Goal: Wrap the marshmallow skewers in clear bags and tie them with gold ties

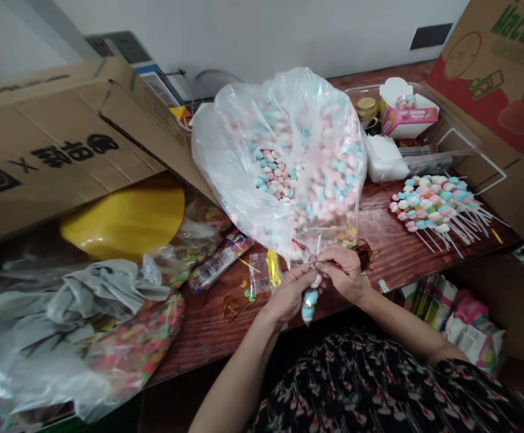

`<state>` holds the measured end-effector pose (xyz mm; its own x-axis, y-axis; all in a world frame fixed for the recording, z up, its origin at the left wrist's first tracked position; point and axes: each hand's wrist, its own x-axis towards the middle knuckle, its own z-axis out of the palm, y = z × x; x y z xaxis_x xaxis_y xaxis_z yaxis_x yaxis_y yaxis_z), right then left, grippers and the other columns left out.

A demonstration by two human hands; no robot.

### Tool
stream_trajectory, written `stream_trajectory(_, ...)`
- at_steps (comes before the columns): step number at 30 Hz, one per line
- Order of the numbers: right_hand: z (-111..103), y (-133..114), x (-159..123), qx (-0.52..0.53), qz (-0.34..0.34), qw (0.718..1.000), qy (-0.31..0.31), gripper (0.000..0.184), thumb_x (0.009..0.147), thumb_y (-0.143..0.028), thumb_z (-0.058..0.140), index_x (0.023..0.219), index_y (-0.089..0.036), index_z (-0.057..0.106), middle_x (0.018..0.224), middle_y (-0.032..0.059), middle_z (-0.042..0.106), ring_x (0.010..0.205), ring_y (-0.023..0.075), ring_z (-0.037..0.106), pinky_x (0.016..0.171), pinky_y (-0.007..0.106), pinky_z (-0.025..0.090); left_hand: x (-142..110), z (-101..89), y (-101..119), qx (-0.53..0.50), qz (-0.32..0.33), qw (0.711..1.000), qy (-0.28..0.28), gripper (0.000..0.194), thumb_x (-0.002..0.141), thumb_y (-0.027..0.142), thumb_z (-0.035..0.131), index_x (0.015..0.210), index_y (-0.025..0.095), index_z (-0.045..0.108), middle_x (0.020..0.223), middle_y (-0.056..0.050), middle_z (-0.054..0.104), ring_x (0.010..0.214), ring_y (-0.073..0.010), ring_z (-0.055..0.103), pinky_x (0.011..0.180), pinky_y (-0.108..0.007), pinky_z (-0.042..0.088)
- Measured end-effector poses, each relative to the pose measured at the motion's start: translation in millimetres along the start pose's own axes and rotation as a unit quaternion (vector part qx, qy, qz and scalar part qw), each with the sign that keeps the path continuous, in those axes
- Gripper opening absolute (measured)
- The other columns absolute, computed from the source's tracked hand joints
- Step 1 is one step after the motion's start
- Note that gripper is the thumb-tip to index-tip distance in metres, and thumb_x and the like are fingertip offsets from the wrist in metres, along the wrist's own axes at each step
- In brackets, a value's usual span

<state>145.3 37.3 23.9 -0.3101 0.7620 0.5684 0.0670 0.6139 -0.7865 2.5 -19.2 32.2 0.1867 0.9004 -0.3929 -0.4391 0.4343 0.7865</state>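
Observation:
A candy skewer (309, 302) in a clear wrapper hangs between my hands at the table's front edge, its pastel candies pointing down and its white stick up. My left hand (291, 290) is closed around its upper part. Fingertips of my right hand (344, 272) pinch at the wrapper's neck by the stick; a thin tie there is too small to make out surely. Just beyond lies a large clear bag (230, 162) of pink, blue and white candies, its mouth open. Yellow twist ties (273, 267) lie left of my hands, dark reddish ties (366, 254) to the right.
Finished candy skewers (433, 204) are piled at the right, near a clear plastic tray (460, 135) holding a pink box (410, 117). Cardboard boxes (54, 144) flank the table. Bags of colourful gummies (136, 343) and a grey cloth (104, 288) cover the left.

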Motion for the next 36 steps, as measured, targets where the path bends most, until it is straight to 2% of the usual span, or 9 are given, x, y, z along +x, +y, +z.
stream_trajectory(3,-18,0,5,-0.097,-0.087,0.991,-0.02,0.018,0.092,-0.023,0.052,0.101,-0.024,0.067,0.097,0.0067,0.067,0.093,0.0187,0.061,0.08,0.035,0.05,0,-0.7,6,0.012,-0.014,1.0,0.008,0.032,0.072,0.042,0.077,0.074,0.013,0.065,0.066,-0.001,0.061,0.058,-0.0096,0.055,0.057,-0.02,0.044)
stream_trajectory(6,-40,2,11,-0.241,-0.261,0.925,-0.137,0.028,0.093,-0.026,0.051,0.117,-0.032,0.064,0.127,0.0035,0.062,0.124,0.0237,0.048,0.102,0.046,0.035,-2,-3.3,6,0.03,-0.046,0.998,-0.035,0.029,0.074,0.039,0.073,0.068,0.013,0.06,0.066,-0.003,0.063,0.057,-0.0113,0.058,0.056,-0.022,0.044)
stream_trajectory(9,-54,7,10,-0.28,-0.331,0.867,-0.245,0.027,0.095,-0.025,0.045,0.115,-0.029,0.063,0.118,0.0006,0.068,0.124,0.0215,0.045,0.105,0.048,0.025,-4,-6.8,2,0.051,-0.104,0.988,-0.105,0.029,0.075,0.038,0.071,0.066,0.014,0.057,0.064,-0.003,0.061,0.051,-0.0107,0.056,0.05,-0.021,0.039)
stream_trajectory(14,-54,9,-5,-0.285,-0.267,0.865,-0.316,0.015,0.087,-0.016,0.047,0.078,-0.019,0.059,0.074,0.0016,0.062,0.087,0.0184,0.051,0.092,0.044,0.028,-9,-3.4,-3,0.204,-0.079,0.961,-0.168,0.034,0.085,0.047,0.061,0.073,0.015,0.059,0.068,-0.002,0.057,0.059,-0.0116,0.051,0.057,-0.023,0.04)
stream_trajectory(20,-55,-10,-23,-0.279,-0.058,0.901,-0.329,0.013,0.082,-0.009,0.049,0.077,-0.017,0.058,0.075,0.0046,0.064,0.082,0.0188,0.05,0.077,0.038,0.03,-19,15.0,-13,0.428,0.146,0.892,-0.02,0.013,0.084,0.026,0.061,0.073,0.019,0.066,0.073,-0.003,0.058,0.071,-0.0154,0.048,0.07,-0.026,0.039)
stream_trajectory(25,-62,-19,-25,-0.289,-0.166,0.907,-0.257,0.028,0.091,-0.016,0.05,0.115,-0.027,0.061,0.121,0.0058,0.067,0.118,0.0282,0.049,0.094,0.051,0.026,-12,9.2,-16,0.188,-0.02,0.981,-0.03,0.024,0.078,0.033,0.06,0.06,0.017,0.057,0.053,0.003,0.05,0.048,-0.0092,0.042,0.05,-0.022,0.034)
stream_trajectory(30,-68,-10,-27,-0.219,-0.26,0.897,-0.284,0.02,0.092,-0.017,0.048,0.101,-0.025,0.064,0.096,0.0019,0.072,0.103,0.0214,0.058,0.095,0.049,0.029,-11,-0.4,-20,0.024,-0.209,0.968,-0.136,0.025,0.071,0.037,0.071,0.067,0.013,0.063,0.057,-0.002,0.059,0.044,-0.0091,0.05,0.044,-0.021,0.037)
stream_trajectory(33,-67,-4,-28,-0.214,-0.225,0.892,-0.327,0.02,0.091,-0.015,0.045,0.082,-0.022,0.061,0.075,0.0008,0.065,0.087,0.0187,0.055,0.091,0.046,0.03,-12,-0.9,-21,0.058,-0.212,0.959,-0.179,0.03,0.077,0.042,0.07,0.073,0.013,0.066,0.062,-0.003,0.061,0.048,-0.0092,0.053,0.048,-0.021,0.039)
stream_trajectory(36,-64,-1,-30,-0.233,-0.169,0.889,-0.356,0.019,0.086,-0.012,0.046,0.073,-0.02,0.057,0.069,0.0017,0.061,0.079,0.0176,0.048,0.086,0.042,0.029,-16,5.3,-19,0.19,-0.097,0.964,-0.157,0.027,0.084,0.041,0.062,0.08,0.016,0.07,0.069,-0.003,0.064,0.057,-0.0119,0.055,0.057,-0.023,0.043)
